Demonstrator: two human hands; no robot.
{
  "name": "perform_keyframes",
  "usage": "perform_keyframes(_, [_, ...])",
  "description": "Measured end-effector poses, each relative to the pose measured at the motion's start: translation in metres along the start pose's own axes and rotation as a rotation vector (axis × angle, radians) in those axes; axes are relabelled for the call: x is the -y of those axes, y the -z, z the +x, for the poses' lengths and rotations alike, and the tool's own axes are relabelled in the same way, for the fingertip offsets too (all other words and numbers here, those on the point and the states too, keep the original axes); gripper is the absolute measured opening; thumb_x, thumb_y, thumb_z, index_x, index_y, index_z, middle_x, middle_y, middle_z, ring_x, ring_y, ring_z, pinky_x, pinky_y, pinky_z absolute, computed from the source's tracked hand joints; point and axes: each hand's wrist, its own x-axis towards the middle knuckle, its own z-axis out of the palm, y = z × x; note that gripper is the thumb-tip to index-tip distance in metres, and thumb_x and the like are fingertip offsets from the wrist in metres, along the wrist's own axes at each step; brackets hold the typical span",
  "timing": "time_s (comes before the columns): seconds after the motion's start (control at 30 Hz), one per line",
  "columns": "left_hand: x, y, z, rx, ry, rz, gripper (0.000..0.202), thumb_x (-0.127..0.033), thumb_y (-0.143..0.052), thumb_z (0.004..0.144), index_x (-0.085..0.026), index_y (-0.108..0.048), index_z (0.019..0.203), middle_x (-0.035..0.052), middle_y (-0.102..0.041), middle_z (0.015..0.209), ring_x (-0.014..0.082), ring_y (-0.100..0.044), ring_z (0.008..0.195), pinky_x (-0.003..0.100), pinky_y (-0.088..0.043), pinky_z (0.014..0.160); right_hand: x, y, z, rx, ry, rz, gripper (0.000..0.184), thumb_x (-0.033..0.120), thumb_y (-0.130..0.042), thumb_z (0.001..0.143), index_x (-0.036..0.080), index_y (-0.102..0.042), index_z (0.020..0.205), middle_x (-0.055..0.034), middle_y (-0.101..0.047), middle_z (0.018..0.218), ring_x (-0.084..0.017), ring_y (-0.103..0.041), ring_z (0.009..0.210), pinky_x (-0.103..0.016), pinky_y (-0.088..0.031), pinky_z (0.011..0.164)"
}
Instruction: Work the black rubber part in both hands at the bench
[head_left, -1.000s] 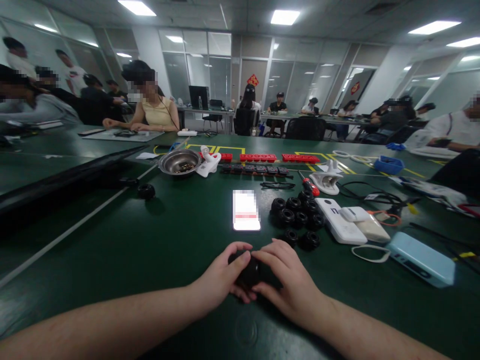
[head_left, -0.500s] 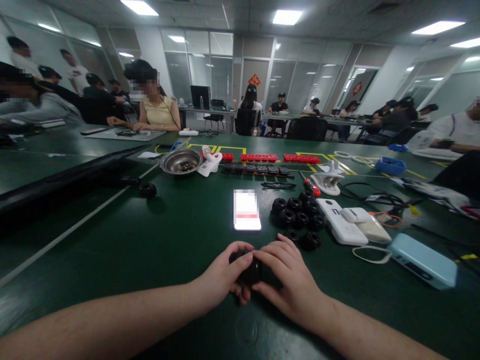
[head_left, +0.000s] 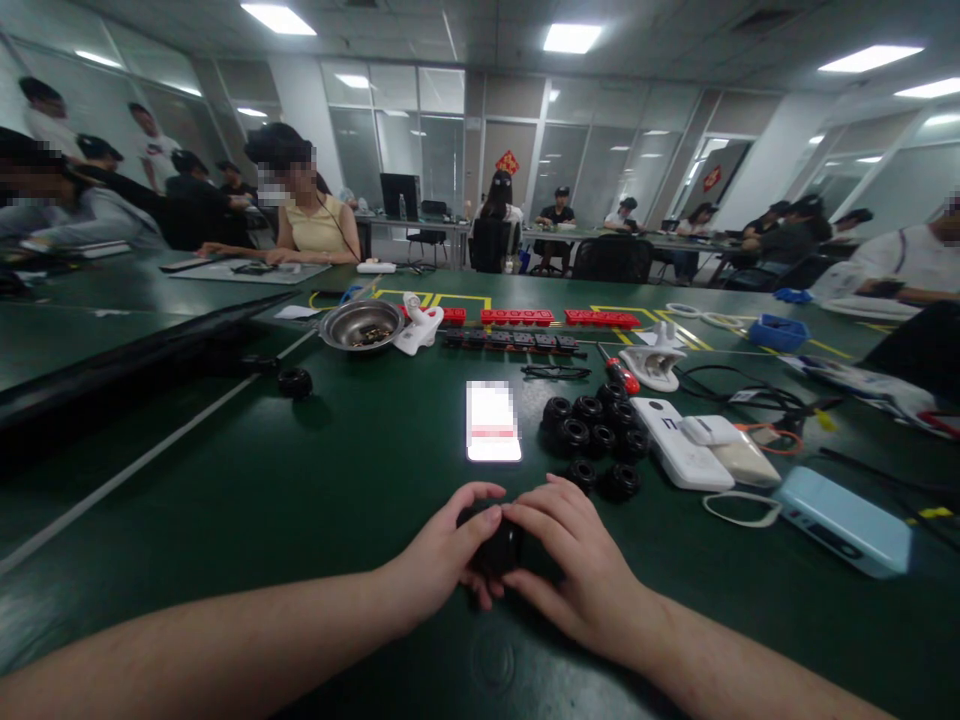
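Observation:
A dark, rounded piece that looks like a black toy wheel (head_left: 502,550) is low in the middle, just above the green table (head_left: 337,490). My left hand (head_left: 442,550) wraps its left side, thumb on top and other fingertips below. From the right, my right hand (head_left: 581,565) has its curled fingers and thumb against the same piece. Much of it is hidden by the fingers. Beyond my hands lies a lit phone (head_left: 492,420). Several black wheels (head_left: 574,434) are grouped to its right, and a lone black wheel (head_left: 295,382) rests farther left.
Behind the phone are red plastic strips (head_left: 517,317), a black strip of parts (head_left: 514,342) and a metal bowl (head_left: 361,325) with small pieces. On the right are a screwdriver (head_left: 622,375), a white power bank (head_left: 681,445), a light-blue box (head_left: 844,520) and cables. People sit around.
Both hands keep hold of the dark piece. My right fingers have shifted slightly, with the fingertips a little lower and farther left. Nothing else on the table has moved.

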Motion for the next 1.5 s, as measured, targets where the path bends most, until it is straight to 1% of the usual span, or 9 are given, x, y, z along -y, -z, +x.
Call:
perform_keyframes(0.1, [0.0000,0.0021,-0.0043,0.002,-0.068,-0.042,0.048,-0.039,-0.057,0.067,-0.021,-0.037,0.106,0.0021,-0.052,0.083,0.0133,-0.057,0.060,0.024,-0.044,0.048,-0.0005,0.0009,0.0020,-0.011,-0.089,0.085,0.050,0.054,-0.049,0.075,0.016,-0.047,0.107,-0.0101,-0.057,0.097,-0.025,-0.052,0.092,-0.050,-0.032,0.090])
perform_keyframes(0.23, [-0.0020,0.0032,-0.0074,0.029,-0.088,-0.059,0.059,-0.029,-0.066,0.060,-0.022,-0.036,0.110,0.0044,-0.047,0.099,0.0191,-0.056,0.084,0.030,-0.046,0.068,-0.0008,-0.0002,0.0010,0.005,-0.086,0.098,0.034,0.040,-0.052,0.079,0.018,-0.048,0.105,-0.0078,-0.059,0.094,-0.023,-0.053,0.092,-0.047,-0.034,0.090])
perform_keyframes(0.37, [-0.0012,0.0014,-0.0019,0.034,-0.033,-0.060,0.057,-0.046,-0.059,0.065,-0.021,-0.032,0.108,0.0037,-0.051,0.087,0.0144,-0.059,0.060,0.030,-0.046,0.055,0.0010,-0.0010,-0.0020,0.004,-0.005,0.027,0.036,0.021,-0.053,0.078,0.018,-0.043,0.113,-0.0095,-0.056,0.103,-0.023,-0.049,0.100,-0.046,-0.033,0.092])
perform_keyframes(0.57, [0.0046,0.0039,-0.0019,0.022,-0.104,-0.020,0.053,-0.040,-0.063,0.062,-0.021,-0.037,0.104,0.0015,-0.049,0.087,0.0106,-0.057,0.057,0.024,-0.045,0.049,0.0001,0.0000,0.0017,0.004,-0.105,0.040,0.045,0.038,-0.064,0.069,0.015,-0.049,0.106,-0.0092,-0.057,0.097,-0.025,-0.050,0.093,-0.049,-0.034,0.090])
perform_keyframes(0.83, [0.0024,0.0010,0.0007,0.030,-0.010,-0.008,0.045,-0.050,-0.051,0.070,-0.018,-0.037,0.099,-0.0007,-0.053,0.065,0.0097,-0.052,0.040,0.021,-0.040,0.038,-0.0003,0.0000,0.0009,0.041,-0.029,0.012,0.044,0.029,-0.059,0.076,0.016,-0.044,0.114,-0.0100,-0.054,0.106,-0.024,-0.047,0.099,-0.047,-0.032,0.093])
perform_keyframes(0.97, [0.0021,0.0012,-0.0017,-0.018,-0.082,-0.061,0.041,-0.038,-0.057,0.069,-0.020,-0.038,0.101,0.0015,-0.051,0.081,0.0112,-0.056,0.056,0.022,-0.044,0.045,-0.0002,0.0001,0.0034,0.017,-0.143,0.046,0.050,0.043,-0.064,0.068,0.015,-0.050,0.108,-0.0107,-0.056,0.101,-0.026,-0.049,0.094,-0.046,-0.039,0.085])
perform_keyframes(1.1, [0.0004,0.0036,-0.0035,0.019,-0.064,-0.109,0.055,-0.034,-0.064,0.064,-0.021,-0.034,0.108,0.0040,-0.047,0.094,0.0149,-0.060,0.069,0.029,-0.048,0.060,0.0002,-0.0002,0.0028,-0.021,-0.134,0.061,0.030,0.032,-0.058,0.075,0.017,-0.054,0.101,-0.0093,-0.058,0.096,-0.024,-0.051,0.091,-0.043,-0.042,0.082])
perform_keyframes(1.33, [0.0011,0.0034,-0.0011,0.031,-0.040,-0.015,0.039,-0.042,-0.058,0.068,-0.017,-0.041,0.095,-0.0001,-0.052,0.071,0.0075,-0.052,0.045,0.018,-0.039,0.037,0.0002,0.0015,0.0021,0.033,-0.135,0.059,0.046,0.038,-0.060,0.072,0.018,-0.049,0.112,-0.0101,-0.054,0.104,-0.025,-0.048,0.096,-0.044,-0.040,0.085])
perform_keyframes(1.5, [-0.0029,0.0028,-0.0041,0.027,-0.067,-0.082,0.058,-0.034,-0.071,0.058,-0.020,-0.039,0.104,0.0034,-0.050,0.095,0.0133,-0.060,0.070,0.027,-0.049,0.061,-0.0008,-0.0005,0.0035,0.031,-0.169,0.107,0.035,0.033,-0.060,0.074,0.017,-0.054,0.104,-0.0090,-0.056,0.098,-0.024,-0.048,0.092,-0.040,-0.043,0.081])
